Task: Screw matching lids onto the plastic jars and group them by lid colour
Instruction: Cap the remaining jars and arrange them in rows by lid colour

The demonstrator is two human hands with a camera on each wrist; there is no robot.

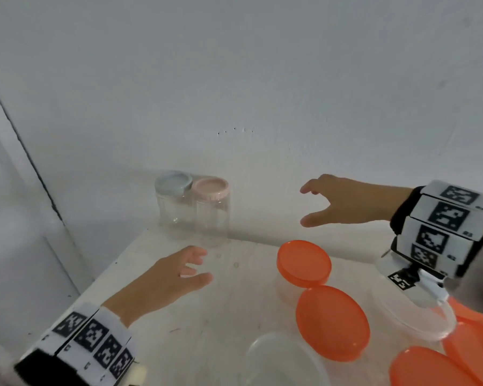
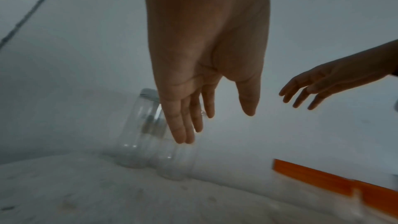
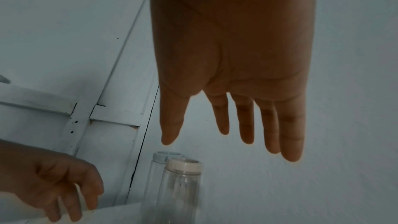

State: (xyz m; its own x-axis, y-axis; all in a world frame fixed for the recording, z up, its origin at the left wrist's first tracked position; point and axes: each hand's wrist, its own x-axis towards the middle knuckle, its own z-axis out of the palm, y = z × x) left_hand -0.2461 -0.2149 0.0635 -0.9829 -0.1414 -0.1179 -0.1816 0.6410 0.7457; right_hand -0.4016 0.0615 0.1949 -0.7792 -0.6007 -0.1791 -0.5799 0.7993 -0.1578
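Two clear plastic jars stand side by side at the table's far edge by the wall: one with a grey-blue lid (image 1: 173, 181) and one with a pink lid (image 1: 210, 188). Both also show in the right wrist view, grey-blue lid (image 3: 165, 155) behind pink lid (image 3: 184, 163). My left hand (image 1: 198, 264) hovers just in front of the pink-lidded jar (image 2: 174, 161), fingers relaxed and empty. My right hand (image 1: 307, 203) is raised to the right of the jars, fingers spread, holding nothing.
Several orange-lidded round containers (image 1: 304, 261) (image 1: 332, 323) crowd the table's right side, with an open clear tub (image 1: 285, 360) at the front and another (image 1: 418, 321) under my right wrist. The white wall is close behind; a white door frame (image 3: 137, 74) stands left.
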